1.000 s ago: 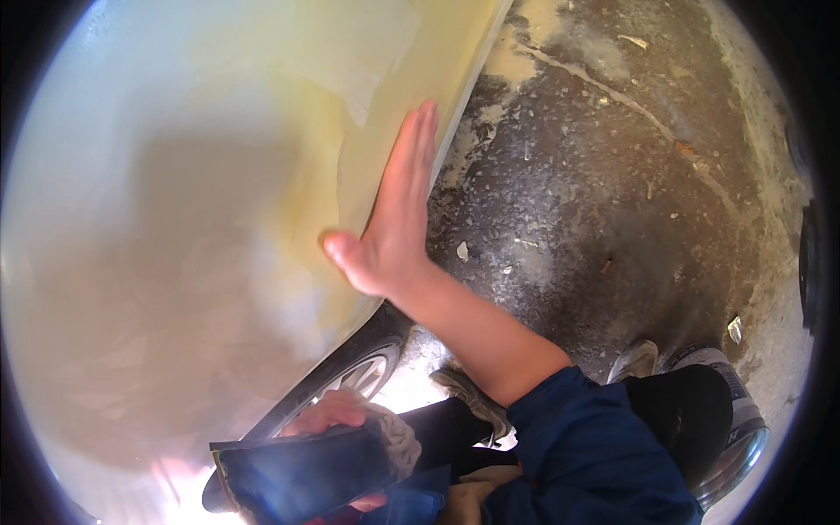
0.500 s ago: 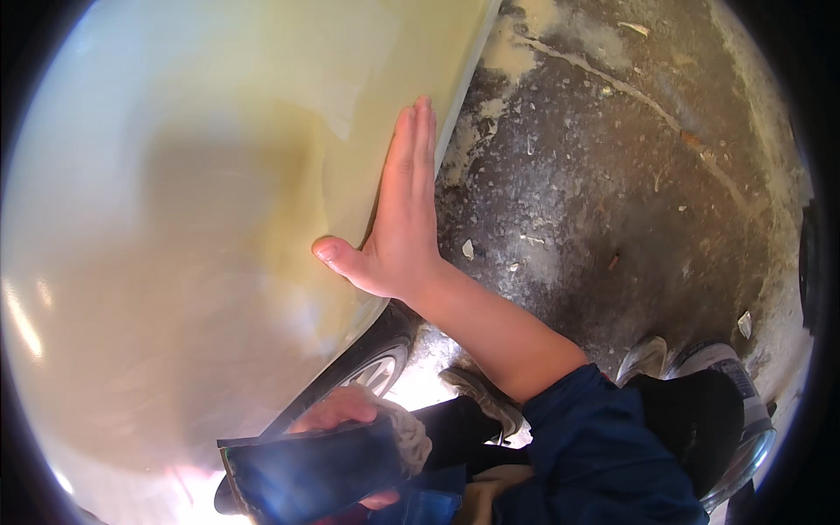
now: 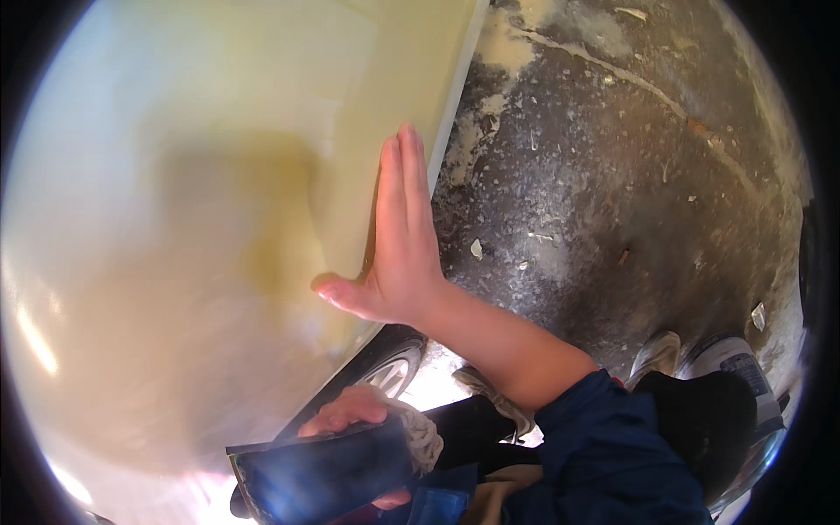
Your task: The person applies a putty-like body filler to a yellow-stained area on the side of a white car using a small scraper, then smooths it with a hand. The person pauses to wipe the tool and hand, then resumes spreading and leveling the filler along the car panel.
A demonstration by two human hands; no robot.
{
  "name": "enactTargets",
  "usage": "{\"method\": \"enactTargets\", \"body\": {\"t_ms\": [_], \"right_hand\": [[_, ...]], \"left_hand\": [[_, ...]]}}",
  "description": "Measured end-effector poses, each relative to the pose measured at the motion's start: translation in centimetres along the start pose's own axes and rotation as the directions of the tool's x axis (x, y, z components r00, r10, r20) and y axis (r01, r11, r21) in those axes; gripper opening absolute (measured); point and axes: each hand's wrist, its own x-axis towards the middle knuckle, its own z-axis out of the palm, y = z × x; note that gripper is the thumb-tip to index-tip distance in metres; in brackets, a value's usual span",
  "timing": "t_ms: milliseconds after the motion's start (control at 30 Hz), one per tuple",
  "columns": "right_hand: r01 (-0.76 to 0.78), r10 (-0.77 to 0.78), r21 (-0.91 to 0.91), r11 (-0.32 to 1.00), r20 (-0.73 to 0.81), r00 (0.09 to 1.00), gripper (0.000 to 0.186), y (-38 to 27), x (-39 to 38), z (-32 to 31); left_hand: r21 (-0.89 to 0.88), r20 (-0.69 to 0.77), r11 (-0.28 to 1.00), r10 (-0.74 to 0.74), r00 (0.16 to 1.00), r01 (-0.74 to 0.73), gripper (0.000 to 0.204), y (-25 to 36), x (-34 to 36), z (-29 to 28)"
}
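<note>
A large, glossy, cream-coloured car body panel (image 3: pixel 219 350) fills the left side, with yellowish, duller patches near its right edge. My right hand (image 3: pixel 398 245) lies flat along that edge, fingers together and pointing away, thumb stretched out to the left; the hand is open and holds nothing. At the lower edge, my left hand (image 3: pixel 350 408) is closed round a dark blue, flat rectangular block (image 3: pixel 324 472). Its fingers show above the block and part of it below, the rest being hidden. A crumpled pale rag (image 3: pixel 422 437) is bunched at the block's right end, against the left hand.
Below the panel edge shows a car wheel (image 3: pixel 394 374). The stained concrete floor (image 3: pixel 595 219) on the right has a long crack and scattered pale chips. Shoes (image 3: pixel 656 354) stand at the lower right, beside a pale container (image 3: pixel 735 367) with a printed label.
My right hand has slid a little nearer along the panel edge, still flat. My left hand keeps hold of the dark block and rag. The view has shifted slightly.
</note>
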Motion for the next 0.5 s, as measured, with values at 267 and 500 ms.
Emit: {"method": "enactTargets", "body": {"t_ms": [267,500], "right_hand": [[0.002,-0.003,-0.051,0.999,-0.01,1.0,0.137,1.9,2.1,0.0],[-0.07,0.07,0.004,0.998,-0.006,0.997,0.123,-1.5,0.3,-0.9]], "left_hand": [[-0.049,-0.098,0.994,-0.101,0.99,0.097,0.042,0.1,-2.9,-3.2],[0.237,0.15,0.934,-0.307,0.94,0.267,0.076,2.7,-1.6,-2.7]]}}
